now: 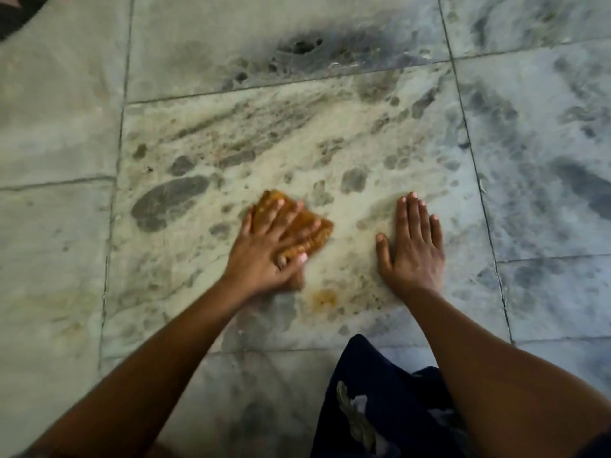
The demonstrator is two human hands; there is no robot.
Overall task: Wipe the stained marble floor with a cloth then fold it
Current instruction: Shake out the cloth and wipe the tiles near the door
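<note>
- Cloth, orange-brown and bunched (317, 233), lies on the grey-veined marble floor tile (231, 137), pinned under left hand (264, 249); fingers straight and splayed, pressing flat for scrub pressure.
- Right hand (413, 246) flat on the tile, holding nothing; likely bracing body weight.
- Orange stain (322, 297) just beside the cloth, not yet wiped.

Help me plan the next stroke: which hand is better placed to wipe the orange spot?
Left. The left hand presses the cloth just beyond the orange spot; the right hand lies flat on bare floor, holding nothing.
</note>
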